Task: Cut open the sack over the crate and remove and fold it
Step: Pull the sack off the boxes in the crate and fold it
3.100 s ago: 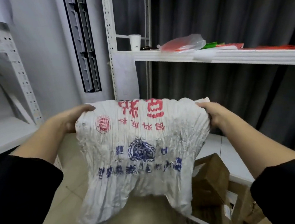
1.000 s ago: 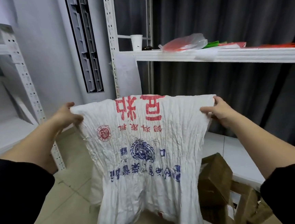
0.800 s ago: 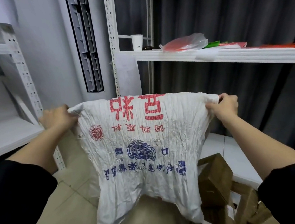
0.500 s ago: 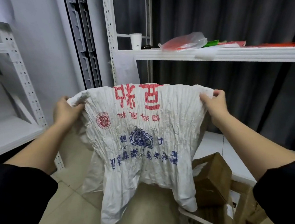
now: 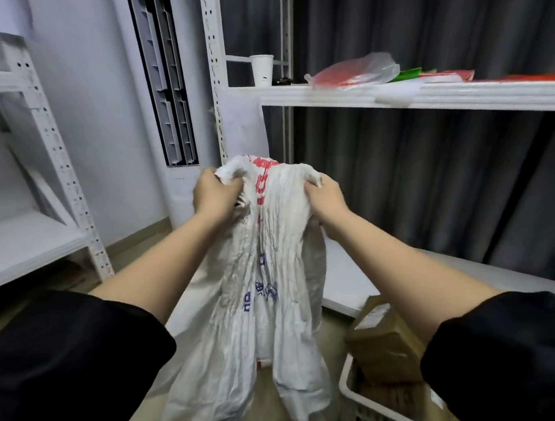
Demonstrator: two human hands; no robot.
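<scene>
The white woven sack [image 5: 263, 298], printed in red and blue, hangs in front of me, folded lengthwise and bunched into a narrow strip. My left hand [image 5: 216, 195] grips its top left corner. My right hand [image 5: 325, 196] grips the top right corner, about one hand's width from the left. The sack's lower end dangles above the floor. The white plastic crate [image 5: 356, 401] stands at the lower right, below my right arm, with brown cardboard boxes [image 5: 381, 342] in it.
A white metal shelf [image 5: 427, 96] at the right back carries a paper cup [image 5: 262, 70], a plastic bag [image 5: 354, 72] and red and green packets, with a dark curtain behind. Another white rack [image 5: 30, 238] stands at the left. A low white shelf board [image 5: 349, 281] lies behind the sack.
My hands have come together from wide apart, so the sack that was stretched flat is now folded in half lengthwise and bunched. It hangs lower in front of me.
</scene>
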